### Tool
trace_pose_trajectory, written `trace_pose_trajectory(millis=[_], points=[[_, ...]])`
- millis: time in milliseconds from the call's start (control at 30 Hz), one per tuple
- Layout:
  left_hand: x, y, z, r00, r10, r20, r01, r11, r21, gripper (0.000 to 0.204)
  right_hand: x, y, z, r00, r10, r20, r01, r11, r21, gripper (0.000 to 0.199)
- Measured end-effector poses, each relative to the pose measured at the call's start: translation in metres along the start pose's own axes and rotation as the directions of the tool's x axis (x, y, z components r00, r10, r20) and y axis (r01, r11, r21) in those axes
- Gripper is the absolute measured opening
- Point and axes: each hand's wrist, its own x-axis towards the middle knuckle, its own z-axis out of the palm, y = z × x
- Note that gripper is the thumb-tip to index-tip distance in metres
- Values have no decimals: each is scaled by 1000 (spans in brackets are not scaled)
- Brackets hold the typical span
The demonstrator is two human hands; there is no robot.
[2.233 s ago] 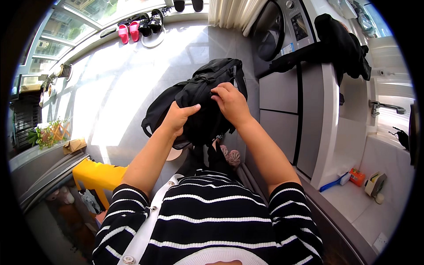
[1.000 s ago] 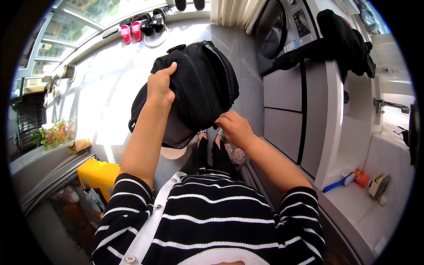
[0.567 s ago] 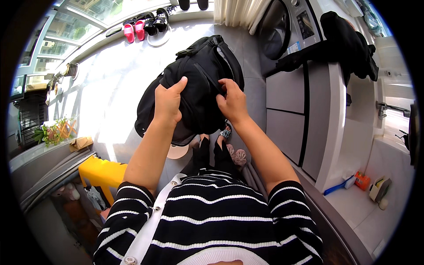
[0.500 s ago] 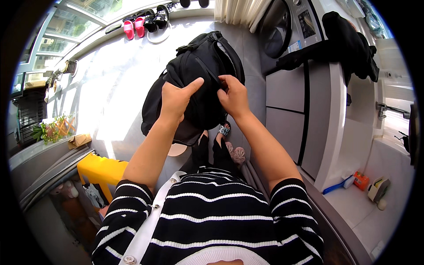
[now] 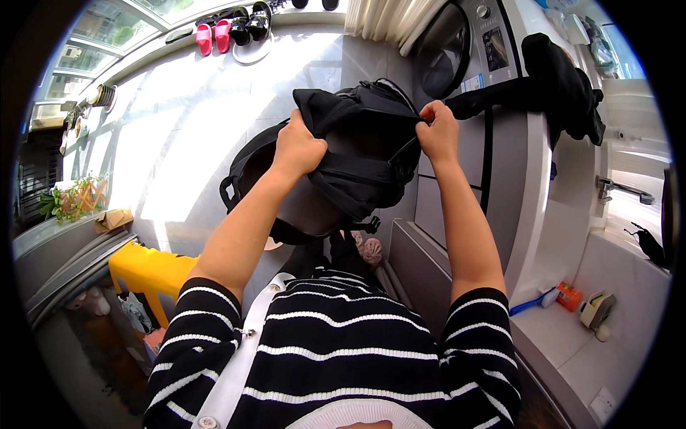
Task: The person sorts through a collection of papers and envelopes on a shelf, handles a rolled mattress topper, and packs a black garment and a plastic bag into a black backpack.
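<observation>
A black backpack point(image 5: 357, 175) hangs in front of my body above the tiled floor, tilted, its fabric spread between my hands. My left hand point(image 5: 300, 148) is closed on the bag's fabric at its left side, below a raised black flap. On the other side, my right hand point(image 5: 439, 134) pinches the edge of the bag near its upper right corner. Between them shows a dark hollow or fold; what may be inside cannot be made out. A strap buckle dangles at the lower edge, above my feet.
A grey washing machine point(image 5: 493, 46) and grey cabinets point(image 5: 457, 196) stand close on the right. A black garment point(image 5: 564, 86) drapes over the counter. Pink slippers point(image 5: 214, 37) and black sandals point(image 5: 256, 27) lie far left by the window. A yellow cloth point(image 5: 146, 275) hangs at lower left.
The backpack has turned and tipped, and its fabric is stretched wider. My right hand has moved right and up with the bag's edge; my left hand has shifted slightly right.
</observation>
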Motion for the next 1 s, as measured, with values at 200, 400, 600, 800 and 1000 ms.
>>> trace_pose_trajectory(millis=[200, 400, 600, 800, 1000], points=[[-6, -1, 39, 999, 47, 25, -47, 999, -20, 48, -71, -54, 17, 877, -461, 136, 477, 868, -136, 10], [-12, -18, 45, 999, 34, 36, -36, 998, 48, 50, -91, -33, 74, 900, 146, 410, -129, 989, -70, 31], [1, -13, 3, 990, -71, 121, 53, 988, 148, 45, -66, 22, 54, 909, 252, 331, -264, 964, -9, 35], [5, 0, 5, 986, -68, 151, 45, 988, 147, 41, -47, 16, 43, 849, 309, 429, -399, 906, 139, 35], [13, -11, 24, 1000, 29, 10, -28, 999, -36, 44, -63, -23, 40, 811, 85, 578, -251, 944, 214, 97]])
